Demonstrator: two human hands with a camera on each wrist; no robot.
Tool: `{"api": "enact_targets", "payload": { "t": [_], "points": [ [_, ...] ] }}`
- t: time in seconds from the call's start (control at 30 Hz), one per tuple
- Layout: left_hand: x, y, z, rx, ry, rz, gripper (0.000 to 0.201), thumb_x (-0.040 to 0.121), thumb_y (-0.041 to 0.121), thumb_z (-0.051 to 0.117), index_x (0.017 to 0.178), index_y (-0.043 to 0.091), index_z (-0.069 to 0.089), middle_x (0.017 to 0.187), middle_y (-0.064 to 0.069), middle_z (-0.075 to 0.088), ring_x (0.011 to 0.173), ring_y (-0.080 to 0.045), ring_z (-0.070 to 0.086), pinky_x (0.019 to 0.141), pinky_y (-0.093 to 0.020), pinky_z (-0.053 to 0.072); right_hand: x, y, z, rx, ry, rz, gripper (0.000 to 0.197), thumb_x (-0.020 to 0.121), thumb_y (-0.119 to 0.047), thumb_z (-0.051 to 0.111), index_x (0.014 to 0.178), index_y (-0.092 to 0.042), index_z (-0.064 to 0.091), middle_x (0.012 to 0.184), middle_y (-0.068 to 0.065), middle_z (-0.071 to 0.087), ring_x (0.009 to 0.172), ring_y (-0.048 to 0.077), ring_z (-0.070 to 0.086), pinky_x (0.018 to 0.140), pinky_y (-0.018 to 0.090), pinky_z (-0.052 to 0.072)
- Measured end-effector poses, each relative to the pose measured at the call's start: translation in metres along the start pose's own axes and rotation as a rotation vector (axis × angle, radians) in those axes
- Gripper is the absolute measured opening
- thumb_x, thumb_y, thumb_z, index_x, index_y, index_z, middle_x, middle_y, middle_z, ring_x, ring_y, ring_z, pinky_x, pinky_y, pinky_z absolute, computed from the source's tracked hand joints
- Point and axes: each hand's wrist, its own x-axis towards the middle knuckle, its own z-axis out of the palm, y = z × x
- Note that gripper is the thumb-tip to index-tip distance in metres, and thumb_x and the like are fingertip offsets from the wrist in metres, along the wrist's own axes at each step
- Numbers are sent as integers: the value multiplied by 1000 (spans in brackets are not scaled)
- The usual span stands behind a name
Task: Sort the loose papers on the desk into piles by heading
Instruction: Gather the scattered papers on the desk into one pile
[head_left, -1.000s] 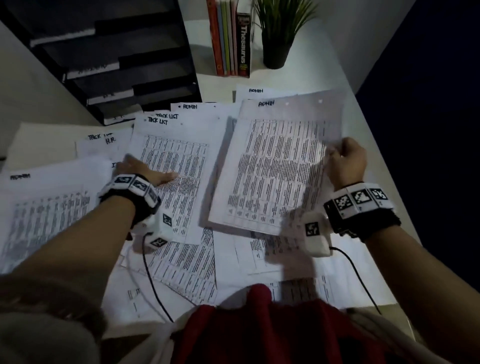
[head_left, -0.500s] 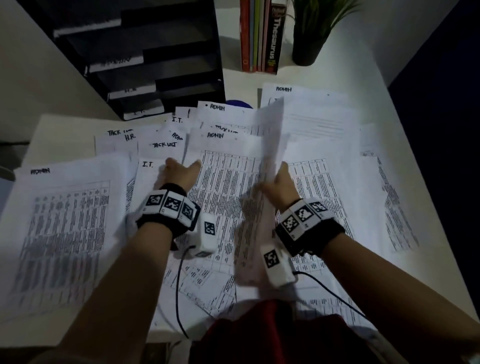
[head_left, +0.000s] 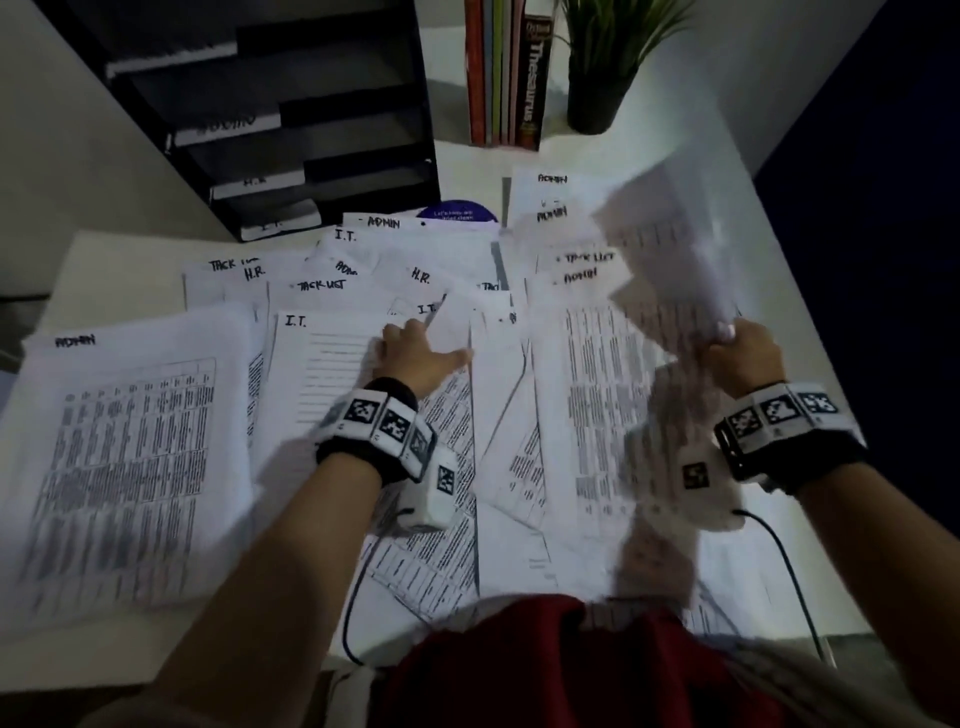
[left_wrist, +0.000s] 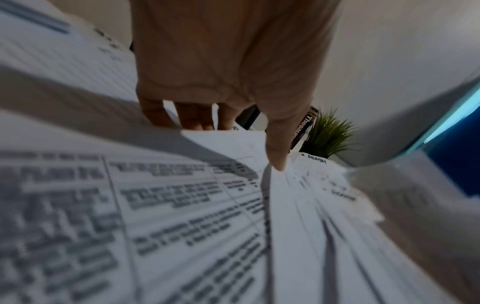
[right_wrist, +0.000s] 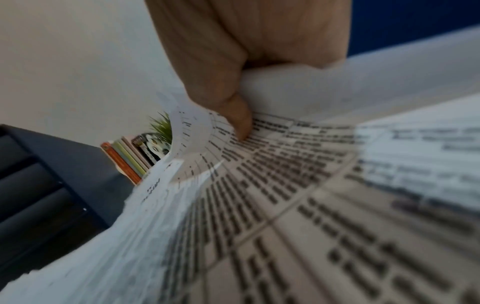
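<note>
Right now loose papers (head_left: 571, 415) cover most of the desk (head_left: 691, 171), overlapping, headings ADMIN, I.T., H.R., TACK LIST readable at their far edges. Near left: ADMIN pile (head_left: 124, 441), apart from the mess.

Left hand (head_left: 415, 356) centre, flat on the sheets just right of an I.T. sheet (head_left: 322, 374). Fingers straight, slightly spread, thumb out to the right; left wrist view shows fingertips (left_wrist: 192, 119) going under a sheet edge, thumb on top.

Right hand (head_left: 745, 358) at right, raised off the desk, pinching a sheet (head_left: 670, 244) by its near edge, thumb on the printed face and fingers curled behind. Sheet curls up and away, blurred; heading unreadable.

Far: black tray rack (head_left: 291, 119) left, books (head_left: 506, 73) and plant (head_left: 602, 67) centre.
</note>
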Motion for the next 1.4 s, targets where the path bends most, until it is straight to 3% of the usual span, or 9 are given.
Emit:
{"api": "enact_targets", "payload": {
  "t": [0.1,0.23,0.33,0.53,0.7,0.83,0.93,1.17,1.4],
  "points": [
    [4,3,7,-206,-83,-3,63,78,41,70,124,3,50,125,-14,56,113,-29,54,97,-37,45,-11,5,10,-5,-65,-46,61,53,-24,33,92,16,58,84,35,55,85,45,57,62,33,30],
    [-3,1,11,-337,-233,72,57,79,31,71,128,9,53,126,-9,59,115,-26,56,104,-40,41,-15,11,26,161,-147,-52,45,66,-28,57,100,1,52,93,24,59,91,39,61,74,46,51],
    [-7,0,18,-453,-85,95,38,88,15,61,124,3,55,125,-13,59,116,-26,55,100,-31,41,-13,14,36,323,-212,38,51,75,-10,72,113,3,39,102,19,55,94,39,60,81,54,52],
    [3,-4,4,-614,227,-83,40,94,26,51,124,0,55,120,-17,60,113,-26,54,86,-20,36,-11,-5,38,326,-118,-16,33,84,-15,66,107,9,61,90,23,64,82,30,62,77,40,53],
    [12,-18,-6,-674,289,-267,42,94,30,48,76,-6,59,73,-17,58,82,-26,55,67,-31,40,-5,-12,39,235,84,-41,36,81,-24,56,100,5,64,85,25,62,81,33,60,65,30,38],
    [11,-24,-2,-586,300,-198,37,93,25,51,113,-5,58,114,-25,60,108,-37,56,88,-38,46,0,2,45,130,126,46,29,84,-17,55,104,3,61,98,28,61,94,40,58,73,35,43],
    [-2,-14,1,-282,227,-176,66,91,46,49,141,9,29,139,-20,29,131,-37,28,108,-44,27,-3,4,51,52,98,103,38,84,-25,55,112,-1,58,109,30,56,103,45,53,86,47,44],
    [-10,-6,17,-325,87,-51,102,80,47,64,145,-3,3,151,-16,12,141,-29,14,113,-35,18,-23,-15,55,398,-119,96,62,80,-15,68,127,2,30,92,7,47,96,26,48,80,37,44],
    [-11,-17,14,-627,7,-19,110,72,48,70,148,17,-3,156,-6,12,143,-26,16,114,-41,19,-55,-43,43,220,-161,-436,16,86,-7,60,100,1,60,85,8,58,78,19,56,60,22,38]
  ]
}}
